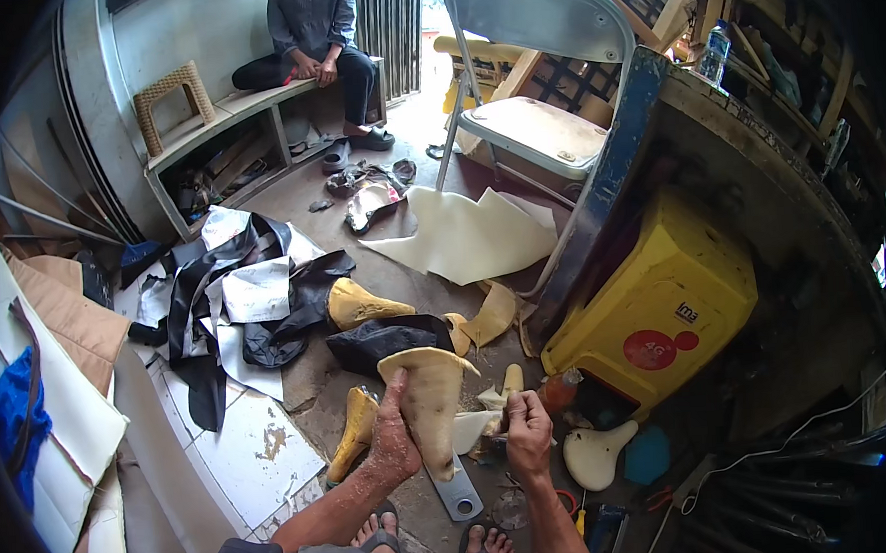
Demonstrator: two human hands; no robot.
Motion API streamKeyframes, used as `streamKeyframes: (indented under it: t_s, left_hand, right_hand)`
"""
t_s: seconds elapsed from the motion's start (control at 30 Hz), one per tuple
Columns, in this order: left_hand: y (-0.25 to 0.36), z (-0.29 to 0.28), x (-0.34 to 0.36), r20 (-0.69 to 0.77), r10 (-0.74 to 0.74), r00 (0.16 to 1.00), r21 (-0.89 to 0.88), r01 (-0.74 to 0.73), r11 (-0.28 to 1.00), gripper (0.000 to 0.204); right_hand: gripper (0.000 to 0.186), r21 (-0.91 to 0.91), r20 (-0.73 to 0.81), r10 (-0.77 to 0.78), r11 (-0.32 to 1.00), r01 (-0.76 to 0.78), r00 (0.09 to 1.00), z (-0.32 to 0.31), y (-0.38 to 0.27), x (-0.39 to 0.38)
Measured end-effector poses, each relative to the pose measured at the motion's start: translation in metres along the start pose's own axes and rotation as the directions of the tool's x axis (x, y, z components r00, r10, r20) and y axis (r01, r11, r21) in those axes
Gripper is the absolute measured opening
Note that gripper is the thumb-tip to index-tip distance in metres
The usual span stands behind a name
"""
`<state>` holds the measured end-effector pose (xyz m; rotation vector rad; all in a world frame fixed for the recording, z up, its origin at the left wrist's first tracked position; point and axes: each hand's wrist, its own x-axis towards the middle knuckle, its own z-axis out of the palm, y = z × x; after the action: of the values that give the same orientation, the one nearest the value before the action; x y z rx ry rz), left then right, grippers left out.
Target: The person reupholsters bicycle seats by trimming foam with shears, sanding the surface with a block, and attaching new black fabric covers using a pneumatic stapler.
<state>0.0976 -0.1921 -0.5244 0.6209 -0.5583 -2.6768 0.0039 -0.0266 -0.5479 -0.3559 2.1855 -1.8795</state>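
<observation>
My left hand is closed on the left edge of a yellowish foam saddle pad, wide at the top and narrow at the lower end. My right hand, just to the right of the pad, is wrapped round a tool with a rounded tan handle; its working end is hard to make out. Beyond the held pad lie a black saddle-shaped piece and another yellow pad. A third yellow pad rests left of my left hand. Below the held pad is a grey metal strip with a round hole.
Black and white sheet material is heaped at the left. A cream foam sheet lies by a folding chair. At right are a yellow plastic stool and a white saddle. A person sits on a bench.
</observation>
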Motion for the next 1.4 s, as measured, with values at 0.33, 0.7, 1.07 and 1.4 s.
streamKeyframes:
  t_s: [0.33,0.7,1.07,1.4]
  left_hand:
    - [-0.003,-0.016,0.008,-0.041,0.125,0.991,0.036,-0.124,0.992,0.039]
    - [0.029,-0.012,-0.004,0.409,-0.359,0.839,0.026,0.383,0.924,0.109]
    - [0.004,0.004,-0.014,0.145,-0.225,0.964,0.096,0.212,0.972,0.056]
    - [0.009,-0.004,-0.001,0.116,-0.120,0.986,-0.174,0.139,0.975,0.068]
  right_hand:
    - [0.066,0.224,0.410,0.171,0.933,-0.281,0.896,-0.005,-0.012,-0.013]
    - [0.033,0.372,0.359,0.071,0.903,-0.212,0.931,-0.050,-0.025,0.015]
    - [0.050,-0.712,0.353,-0.666,0.263,0.651,0.657,-0.010,-0.013,0.000]
    - [0.050,-0.621,0.523,0.119,0.731,0.282,0.844,0.024,0.097,-0.069]
